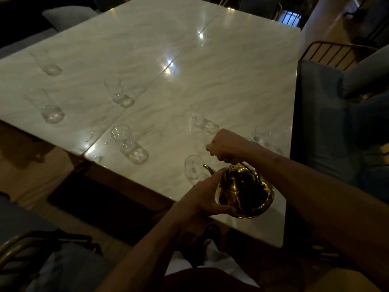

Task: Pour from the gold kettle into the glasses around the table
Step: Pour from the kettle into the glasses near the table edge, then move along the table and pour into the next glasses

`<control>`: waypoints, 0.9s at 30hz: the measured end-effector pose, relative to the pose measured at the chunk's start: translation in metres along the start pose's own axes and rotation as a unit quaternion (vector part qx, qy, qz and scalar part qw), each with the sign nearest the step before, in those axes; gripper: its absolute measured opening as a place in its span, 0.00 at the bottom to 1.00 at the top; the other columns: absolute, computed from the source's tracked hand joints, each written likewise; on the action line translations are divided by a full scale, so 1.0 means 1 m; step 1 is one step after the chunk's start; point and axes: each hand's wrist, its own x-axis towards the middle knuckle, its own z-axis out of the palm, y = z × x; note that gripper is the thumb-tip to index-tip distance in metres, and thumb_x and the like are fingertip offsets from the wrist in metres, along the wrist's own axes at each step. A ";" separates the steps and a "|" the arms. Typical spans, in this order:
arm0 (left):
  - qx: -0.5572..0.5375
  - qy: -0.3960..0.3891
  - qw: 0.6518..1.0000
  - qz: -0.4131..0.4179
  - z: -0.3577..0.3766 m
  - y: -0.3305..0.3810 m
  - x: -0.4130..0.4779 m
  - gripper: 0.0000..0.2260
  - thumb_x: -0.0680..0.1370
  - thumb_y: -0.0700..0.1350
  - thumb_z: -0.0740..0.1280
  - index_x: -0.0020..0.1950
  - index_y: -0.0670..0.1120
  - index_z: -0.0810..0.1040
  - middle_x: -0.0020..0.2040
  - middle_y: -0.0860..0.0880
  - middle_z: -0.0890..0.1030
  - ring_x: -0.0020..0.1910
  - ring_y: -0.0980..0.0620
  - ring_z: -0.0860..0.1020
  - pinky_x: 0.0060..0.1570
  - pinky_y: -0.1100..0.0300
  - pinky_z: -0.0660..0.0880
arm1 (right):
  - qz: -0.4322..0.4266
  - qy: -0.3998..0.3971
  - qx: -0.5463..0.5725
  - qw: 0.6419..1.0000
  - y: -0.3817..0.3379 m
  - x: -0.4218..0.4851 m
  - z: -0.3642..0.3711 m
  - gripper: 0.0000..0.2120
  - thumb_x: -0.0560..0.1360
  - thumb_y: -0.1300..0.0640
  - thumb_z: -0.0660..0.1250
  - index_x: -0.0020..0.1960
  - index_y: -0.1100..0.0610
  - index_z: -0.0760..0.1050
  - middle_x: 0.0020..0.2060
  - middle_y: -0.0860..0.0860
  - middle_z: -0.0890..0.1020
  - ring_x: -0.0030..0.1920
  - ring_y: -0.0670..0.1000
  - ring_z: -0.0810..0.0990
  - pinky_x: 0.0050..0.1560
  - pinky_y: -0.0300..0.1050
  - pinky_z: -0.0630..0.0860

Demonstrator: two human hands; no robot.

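The gold kettle (246, 192) hangs tilted over the near edge of the white marble table (210, 70). My right hand (227, 147) is closed around its dark handle from above. My left hand (205, 197) presses against the kettle's side and base. The spout points left, its tip at the rim of the nearest glass (192, 170). Whether liquid is flowing is too dim to tell. Several other clear glasses stand spread over the table, such as one (127, 144) at the near left, one (202, 120) in the middle and one (262, 135) behind my right hand.
Grey cushioned chairs with gold metal frames stand at the right (336, 85) and at the near left (31, 249). A seam (168, 64) splits the tabletop in two. Glasses (47, 64) also line the far left edge. Wooden floor shows below the table's left edge.
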 end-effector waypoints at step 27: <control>0.016 0.084 0.996 0.034 -0.039 0.019 0.060 0.42 0.66 0.63 0.76 0.75 0.54 0.62 0.73 0.53 0.69 0.71 0.55 0.69 0.70 0.51 0.70 | -0.049 0.070 0.246 0.965 0.024 0.000 -0.071 0.12 0.79 0.58 0.62 0.48 0.68 0.77 0.31 0.57 0.76 0.20 0.47 0.67 0.19 0.36 0.63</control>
